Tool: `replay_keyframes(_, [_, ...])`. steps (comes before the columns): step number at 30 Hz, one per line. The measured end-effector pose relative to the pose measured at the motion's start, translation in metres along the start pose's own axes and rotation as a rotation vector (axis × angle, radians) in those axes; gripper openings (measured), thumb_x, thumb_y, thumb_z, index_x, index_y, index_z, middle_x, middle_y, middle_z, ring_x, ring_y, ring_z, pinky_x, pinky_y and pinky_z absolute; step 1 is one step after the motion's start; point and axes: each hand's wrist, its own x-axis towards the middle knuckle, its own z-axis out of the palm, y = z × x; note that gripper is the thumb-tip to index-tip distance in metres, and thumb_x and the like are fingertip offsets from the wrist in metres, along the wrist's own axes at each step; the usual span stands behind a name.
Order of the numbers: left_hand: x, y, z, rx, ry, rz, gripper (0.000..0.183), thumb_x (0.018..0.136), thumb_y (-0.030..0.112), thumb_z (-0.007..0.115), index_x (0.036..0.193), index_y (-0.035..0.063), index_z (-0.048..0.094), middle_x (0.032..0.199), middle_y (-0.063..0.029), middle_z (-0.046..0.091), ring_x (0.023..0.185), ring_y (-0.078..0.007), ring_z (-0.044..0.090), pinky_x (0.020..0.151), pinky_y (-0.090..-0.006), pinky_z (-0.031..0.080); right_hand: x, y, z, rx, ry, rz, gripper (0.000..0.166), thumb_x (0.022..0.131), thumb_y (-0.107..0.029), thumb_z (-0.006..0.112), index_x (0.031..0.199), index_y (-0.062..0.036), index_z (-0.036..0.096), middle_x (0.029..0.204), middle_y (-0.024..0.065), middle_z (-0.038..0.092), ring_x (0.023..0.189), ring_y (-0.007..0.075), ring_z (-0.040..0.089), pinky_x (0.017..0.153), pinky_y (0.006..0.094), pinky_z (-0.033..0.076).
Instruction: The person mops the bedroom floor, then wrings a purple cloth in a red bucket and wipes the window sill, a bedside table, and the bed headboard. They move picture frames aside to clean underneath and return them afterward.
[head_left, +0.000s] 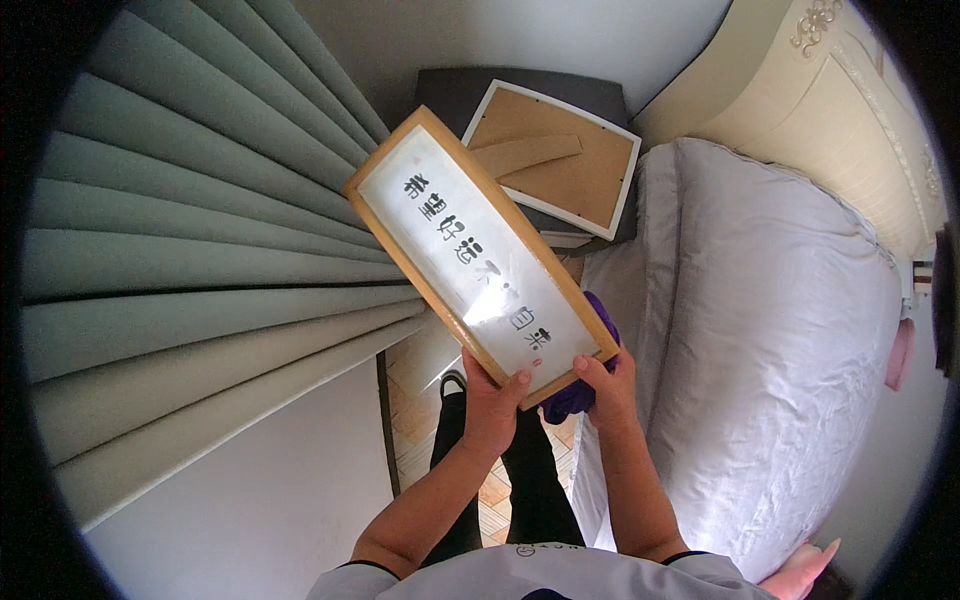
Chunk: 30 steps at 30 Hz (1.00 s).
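Observation:
A long picture frame (486, 255) with a wooden border is tilted in front of me, its glazed face up; dark brush characters run along its white sheet, and glare covers some of them. At its near end, my left hand (491, 409) grips the left corner, thumb on the front. My right hand (613, 386) holds the right corner, thumb over the border. Between that hand and the frame's back is a bunched purple cloth (568, 403), partly hidden by the frame.
Beyond, a white-edged frame (559, 157) lies back side up on a dark nightstand (450, 88). Pleated green-grey curtains (210, 247) hang at left. On the right, a bed with pale grey bedding (765, 337) meets a cream headboard (810, 112). Patterned floor tiles (493, 491) show by my legs.

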Motion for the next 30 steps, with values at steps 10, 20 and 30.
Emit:
replay_keyframes(10, [0.075, 0.078, -0.032, -0.099, 0.082, -0.024, 0.082, 0.083, 0.072, 0.027, 0.138, 0.0114, 0.028, 0.133, -0.0131, 0.036, 0.12, -0.0265, 0.037, 0.099, -0.0434, 0.03, -0.016, 0.006, 0.007, -0.775, 0.002, -0.69, 0.059, 0.058, -0.022, 0.08, 0.106, 0.0008, 0.052, 0.098, 0.0099, 0.054, 0.087, 0.0203, 0.056, 0.078, 0.0324, 0.046])
replay_keyframes(20, [0.062, 0.069, -0.047, -0.057, 0.115, -0.217, 0.072, 0.084, 0.058, 0.051, 0.132, 0.0057, 0.036, 0.129, -0.0101, 0.043, 0.117, -0.0281, 0.041, 0.096, -0.0429, 0.035, -0.021, 0.026, 0.014, -1.097, -0.121, -1.081, 0.057, 0.045, -0.02, 0.078, 0.095, -0.0025, 0.057, 0.099, 0.0137, 0.052, 0.088, 0.0313, 0.051, 0.073, 0.0433, 0.04])
replay_keyframes(30, [0.051, 0.061, -0.047, -0.09, 0.168, -0.141, 0.066, 0.055, 0.0, 0.053, 0.12, -0.0045, 0.045, 0.111, -0.0168, 0.056, 0.102, -0.0328, 0.055, 0.092, -0.0413, 0.044, -0.044, 0.016, 0.008, -1.186, -0.435, -1.011, 0.049, 0.055, -0.022, 0.071, 0.101, -0.0162, 0.058, 0.1, 0.006, 0.053, 0.092, 0.0247, 0.051, 0.076, 0.0393, 0.041])
